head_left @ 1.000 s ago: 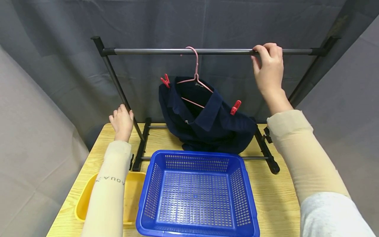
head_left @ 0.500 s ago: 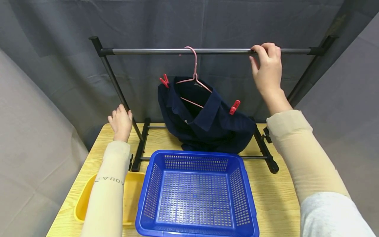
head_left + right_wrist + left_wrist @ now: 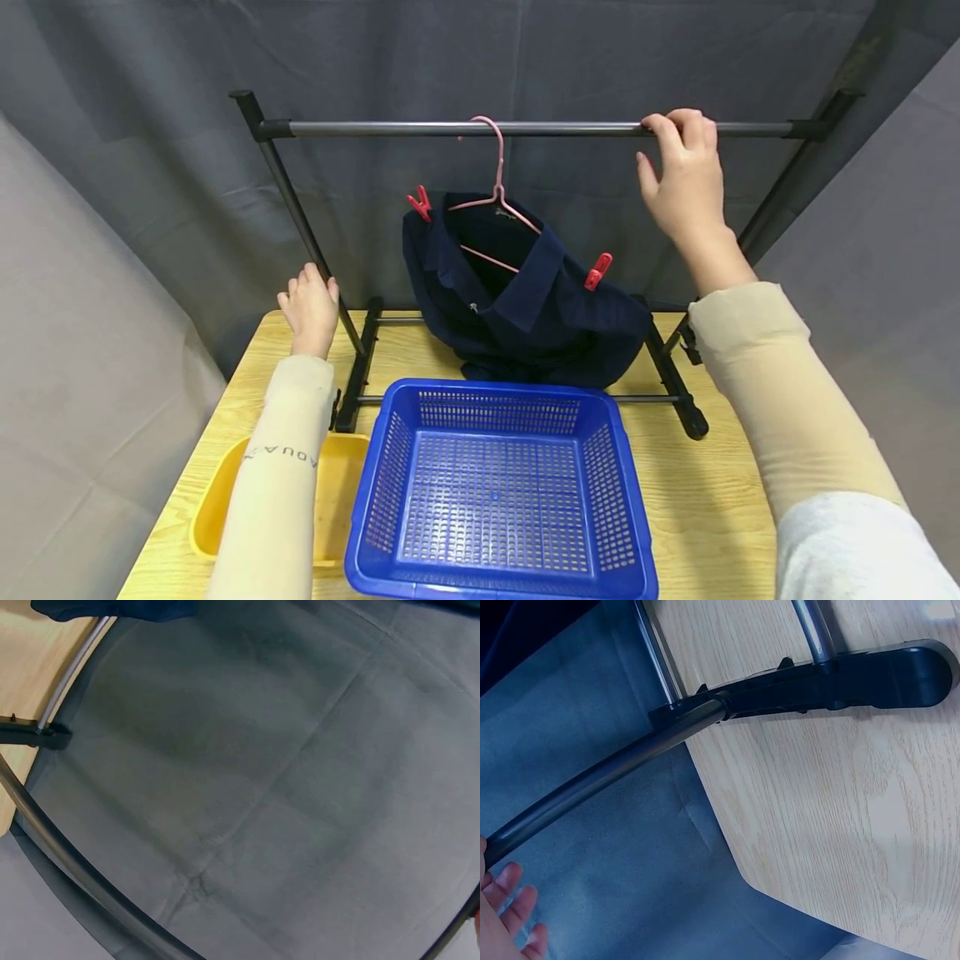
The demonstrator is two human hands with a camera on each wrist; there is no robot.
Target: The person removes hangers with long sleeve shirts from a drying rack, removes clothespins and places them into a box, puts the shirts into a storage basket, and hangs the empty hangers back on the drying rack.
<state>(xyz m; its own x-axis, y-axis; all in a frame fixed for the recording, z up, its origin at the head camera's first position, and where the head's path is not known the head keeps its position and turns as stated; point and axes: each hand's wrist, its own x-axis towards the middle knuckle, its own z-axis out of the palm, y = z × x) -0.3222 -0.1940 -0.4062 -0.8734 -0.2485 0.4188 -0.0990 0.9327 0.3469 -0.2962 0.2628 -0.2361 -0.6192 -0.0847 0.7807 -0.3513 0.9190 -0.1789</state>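
A navy collared shirt [image 3: 525,333] hangs on a pink hanger [image 3: 498,171] hooked over the top bar [image 3: 375,129] of a black clothes rack. One red clothespin [image 3: 422,203] stands at its left shoulder and another red clothespin [image 3: 597,272] at its right. My right hand [image 3: 690,179] has its fingers bent over the bar, right of the hanger, with the thumb off it. In the right wrist view only a sliver of a finger shows. Beside the left post [image 3: 288,200], my left hand [image 3: 309,308] touches it, its fingers [image 3: 519,907] loose and spread in the left wrist view.
A blue perforated basket [image 3: 360,508] stands in front of the rack on the wooden table [image 3: 697,483]. A yellow container [image 3: 341,483] sits left of it, partly hidden by my left sleeve. Grey cloth [image 3: 600,58] hangs behind.
My right thumb has moved down from the bar, and the right wrist and forearm have shifted slightly right. The left hand, shirt and hanger look unchanged apart from slight camera sway.
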